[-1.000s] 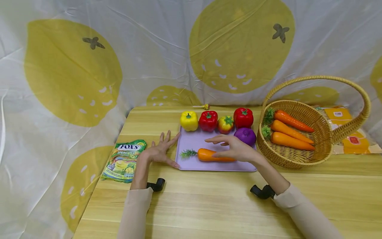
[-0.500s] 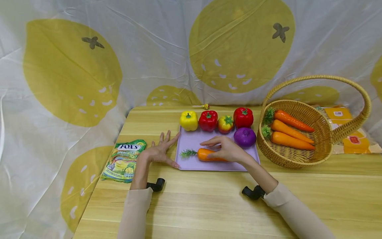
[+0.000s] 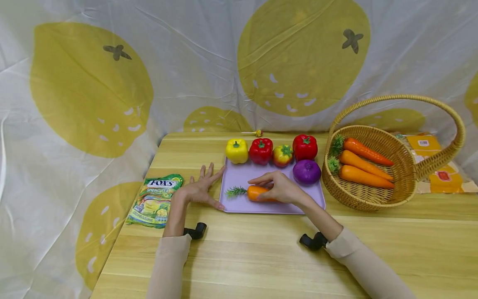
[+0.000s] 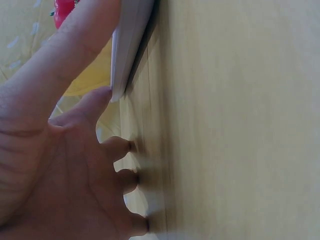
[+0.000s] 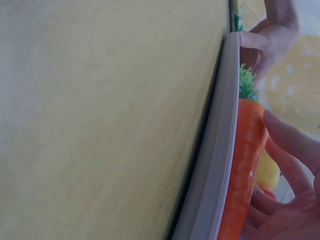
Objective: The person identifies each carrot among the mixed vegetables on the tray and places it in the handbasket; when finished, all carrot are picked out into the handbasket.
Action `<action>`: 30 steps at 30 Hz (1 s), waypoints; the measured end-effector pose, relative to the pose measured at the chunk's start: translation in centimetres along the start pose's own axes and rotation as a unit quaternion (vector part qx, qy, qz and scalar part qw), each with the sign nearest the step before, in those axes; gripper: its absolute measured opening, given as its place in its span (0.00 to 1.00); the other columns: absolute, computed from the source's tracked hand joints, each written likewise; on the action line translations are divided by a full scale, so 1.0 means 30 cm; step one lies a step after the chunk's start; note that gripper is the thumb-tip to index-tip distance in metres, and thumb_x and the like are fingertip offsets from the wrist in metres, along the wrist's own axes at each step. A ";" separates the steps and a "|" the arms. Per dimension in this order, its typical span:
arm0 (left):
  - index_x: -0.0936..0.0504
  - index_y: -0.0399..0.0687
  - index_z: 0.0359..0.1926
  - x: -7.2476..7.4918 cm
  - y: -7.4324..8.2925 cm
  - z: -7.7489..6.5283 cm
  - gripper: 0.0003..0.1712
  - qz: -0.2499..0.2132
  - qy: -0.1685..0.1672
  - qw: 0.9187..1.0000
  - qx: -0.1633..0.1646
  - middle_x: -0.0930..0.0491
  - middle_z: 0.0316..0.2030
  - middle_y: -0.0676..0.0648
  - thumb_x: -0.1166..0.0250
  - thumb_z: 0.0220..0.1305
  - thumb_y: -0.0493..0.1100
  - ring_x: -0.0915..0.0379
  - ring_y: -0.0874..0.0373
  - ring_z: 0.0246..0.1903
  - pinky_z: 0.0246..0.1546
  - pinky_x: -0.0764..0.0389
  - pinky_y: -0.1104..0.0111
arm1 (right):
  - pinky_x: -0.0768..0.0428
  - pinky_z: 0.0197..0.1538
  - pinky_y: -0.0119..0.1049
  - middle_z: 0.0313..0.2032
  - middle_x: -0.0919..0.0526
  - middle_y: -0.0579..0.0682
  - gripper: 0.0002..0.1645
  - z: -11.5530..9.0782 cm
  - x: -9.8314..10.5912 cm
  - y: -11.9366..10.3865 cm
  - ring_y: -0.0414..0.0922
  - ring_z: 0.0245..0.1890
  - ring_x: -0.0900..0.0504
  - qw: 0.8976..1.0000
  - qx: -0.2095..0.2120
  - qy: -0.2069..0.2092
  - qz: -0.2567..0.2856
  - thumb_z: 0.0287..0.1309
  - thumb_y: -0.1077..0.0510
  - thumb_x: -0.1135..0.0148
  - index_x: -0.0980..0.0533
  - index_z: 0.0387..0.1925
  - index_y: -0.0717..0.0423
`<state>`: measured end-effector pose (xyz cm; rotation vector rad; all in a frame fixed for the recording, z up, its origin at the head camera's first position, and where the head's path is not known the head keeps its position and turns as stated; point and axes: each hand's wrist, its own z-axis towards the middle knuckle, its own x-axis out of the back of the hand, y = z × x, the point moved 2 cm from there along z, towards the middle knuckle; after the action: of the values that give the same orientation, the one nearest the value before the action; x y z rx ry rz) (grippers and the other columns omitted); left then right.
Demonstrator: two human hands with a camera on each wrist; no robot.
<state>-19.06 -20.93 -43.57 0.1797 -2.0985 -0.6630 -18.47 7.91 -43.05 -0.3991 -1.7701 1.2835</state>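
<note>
An orange carrot (image 3: 257, 193) with a green leafy top lies on the pale purple tray (image 3: 242, 209), leaves pointing left. My right hand (image 3: 281, 189) is over its middle; the thumb is on the near side and the fingers curl round the far side. In the right wrist view, the thumb tip meets the carrot (image 5: 245, 150) near its leafy end. My left hand (image 3: 198, 191) has its fingers spread on the table, with thumb and index finger touching the tray's left edge. The carrot's tapered end is hidden by my right hand in the head view.
Along the tray's back sit a yellow pepper (image 3: 237, 151), two red peppers (image 3: 260, 151), a small red-yellow fruit (image 3: 282, 155) and a purple onion (image 3: 306, 172). A handled wicker basket (image 3: 328, 189) at right holds three carrots. A green candy bag (image 3: 154, 201) lies left; a lollipop (image 3: 258, 133) lies behind.
My right hand has moved left along the carrot, and its fingers have drawn in round it. The left hand and the tray have stayed in place.
</note>
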 end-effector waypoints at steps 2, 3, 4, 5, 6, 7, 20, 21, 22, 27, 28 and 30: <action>0.65 0.66 0.84 0.000 0.001 -0.001 0.78 0.001 0.001 1.000 -0.001 0.82 0.81 0.36 0.16 0.46 0.61 0.92 0.34 0.79 0.71 0.76 0.25 | 0.20 0.65 0.53 0.59 0.13 0.55 0.28 0.002 -0.003 0.000 0.52 0.58 0.15 1.000 0.000 0.002 0.000 0.56 0.60 0.22 0.16 0.59 0.56; 0.64 0.66 0.84 0.000 0.002 -0.001 0.78 0.002 0.000 1.000 -0.002 0.82 0.81 0.37 0.16 0.46 0.61 0.92 0.35 0.79 0.71 0.76 0.25 | 0.19 0.65 0.53 0.59 0.13 0.55 0.28 0.002 -0.004 0.000 0.52 0.58 0.15 1.000 0.000 0.003 -0.001 0.55 0.60 0.22 0.16 0.59 0.56; 0.64 0.66 0.84 0.000 0.003 -0.002 0.78 0.002 0.000 1.000 -0.002 0.82 0.81 0.37 0.16 0.46 0.61 0.92 0.35 0.79 0.72 0.76 0.25 | 0.19 0.65 0.52 0.58 0.13 0.55 0.28 0.002 -0.005 0.000 0.52 0.58 0.15 1.000 -0.002 0.004 -0.001 0.55 0.60 0.22 0.16 0.59 0.56; 0.64 0.66 0.84 0.000 0.003 -0.002 0.78 0.003 0.000 1.000 -0.002 0.82 0.81 0.37 0.16 0.46 0.61 0.92 0.35 0.79 0.72 0.76 0.25 | 0.19 0.65 0.52 0.58 0.13 0.54 0.27 0.002 -0.007 -0.001 0.52 0.58 0.15 1.000 -0.004 0.004 -0.001 0.55 0.60 0.22 0.16 0.59 0.56; 0.65 0.66 0.84 0.000 0.003 -0.003 0.78 0.003 -0.001 1.000 -0.002 0.82 0.81 0.37 0.17 0.47 0.61 0.92 0.35 0.79 0.72 0.77 0.26 | 0.19 0.65 0.52 0.58 0.12 0.54 0.27 0.001 -0.007 -0.002 0.52 0.59 0.15 1.000 -0.007 0.004 0.000 0.55 0.60 0.22 0.16 0.58 0.55; 0.65 0.66 0.84 0.000 0.004 -0.003 0.78 0.003 -0.001 1.000 -0.001 0.83 0.81 0.37 0.17 0.47 0.61 0.93 0.35 0.79 0.72 0.77 0.26 | 0.19 0.65 0.51 0.57 0.12 0.54 0.26 0.000 -0.008 -0.003 0.52 0.59 0.15 1.000 -0.008 0.004 -0.003 0.56 0.60 0.22 0.16 0.58 0.55; 0.65 0.65 0.84 0.000 0.002 -0.003 0.78 0.000 -0.002 1.000 0.000 0.82 0.81 0.36 0.17 0.47 0.60 0.92 0.35 0.79 0.72 0.76 0.26 | 0.20 0.66 0.50 0.56 0.12 0.51 0.24 0.002 -0.009 0.000 0.50 0.59 0.16 0.999 -0.037 -0.004 -0.020 0.58 0.57 0.23 0.14 0.57 0.51; 0.65 0.65 0.84 0.000 0.002 -0.003 0.78 0.000 -0.001 1.000 0.000 0.82 0.81 0.36 0.17 0.47 0.60 0.92 0.34 0.79 0.72 0.76 0.25 | 0.20 0.66 0.50 0.56 0.12 0.51 0.24 0.001 -0.009 0.000 0.50 0.58 0.16 0.999 -0.040 -0.005 -0.019 0.58 0.57 0.23 0.14 0.57 0.50; 0.65 0.65 0.84 0.000 0.002 -0.002 0.78 0.000 -0.001 1.000 0.000 0.82 0.81 0.36 0.17 0.47 0.60 0.92 0.34 0.79 0.72 0.76 0.25 | 0.20 0.66 0.50 0.56 0.12 0.50 0.24 0.001 -0.009 0.000 0.50 0.58 0.16 0.999 -0.043 -0.006 -0.018 0.58 0.57 0.23 0.15 0.57 0.50; 0.65 0.65 0.84 -0.001 0.002 -0.002 0.78 0.002 -0.001 1.000 0.000 0.82 0.81 0.36 0.17 0.47 0.60 0.92 0.34 0.79 0.72 0.76 0.25 | 0.21 0.66 0.50 0.56 0.11 0.50 0.25 0.003 -0.010 -0.002 0.49 0.58 0.16 0.999 -0.051 -0.009 -0.010 0.58 0.57 0.23 0.15 0.58 0.50; 0.65 0.65 0.84 -0.001 0.002 -0.002 0.78 0.002 -0.001 1.000 0.000 0.82 0.81 0.36 0.17 0.47 0.60 0.92 0.34 0.79 0.72 0.76 0.25 | 0.21 0.66 0.50 0.56 0.11 0.50 0.25 0.004 -0.010 -0.002 0.49 0.58 0.16 0.999 -0.051 -0.009 -0.010 0.58 0.57 0.23 0.15 0.58 0.50; 0.65 0.65 0.84 0.000 0.002 -0.002 0.78 0.001 -0.001 1.000 0.000 0.82 0.81 0.36 0.17 0.47 0.60 0.92 0.34 0.80 0.72 0.76 0.25 | 0.21 0.66 0.50 0.56 0.11 0.50 0.24 0.004 -0.009 -0.004 0.49 0.57 0.16 0.999 -0.051 -0.009 -0.011 0.58 0.57 0.23 0.15 0.58 0.50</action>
<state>-18.99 -20.90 -43.52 0.1771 -2.1002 -0.6608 -18.38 7.60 -43.08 -0.4249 -1.8557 1.1895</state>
